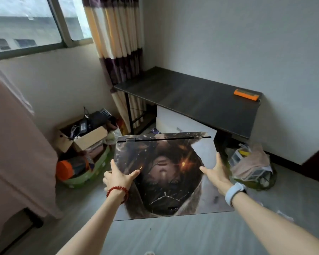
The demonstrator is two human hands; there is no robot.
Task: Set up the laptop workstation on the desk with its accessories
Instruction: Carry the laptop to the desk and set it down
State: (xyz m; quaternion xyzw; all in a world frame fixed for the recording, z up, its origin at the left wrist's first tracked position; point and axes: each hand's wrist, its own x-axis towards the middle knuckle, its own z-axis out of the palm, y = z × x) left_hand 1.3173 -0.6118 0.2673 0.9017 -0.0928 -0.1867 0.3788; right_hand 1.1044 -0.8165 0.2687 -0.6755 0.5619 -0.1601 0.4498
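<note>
Held out in the air above the grey floor (173, 236), between both hands: a closed laptop with a dark printed picture skin on its lid (164, 173), hinge edge pointing away toward the wall, lid facing up. Gripped at its left edge by the left hand (118, 176), thumb lying flat on the lid, the other fingers (106, 178) curled under the edge and mostly hidden. Gripped at its right edge by the right hand (216, 171), thumb stretched over the lid, fingers wrapped round the side out of sight. Red bead bracelet (118, 192) on the left wrist, pale band (233, 193) on the right.

Beyond the laptop, well apart from it: a long dark wood-grain counter (191, 94) against the white wall, bearing a flat orange block (246, 94) near its far right end. To the left on the floor, an open cardboard box of cables and dark electronics (85, 133), stacked on a green container (92, 170). To the right on the floor, a heap of bags and cloth (250, 164).
</note>
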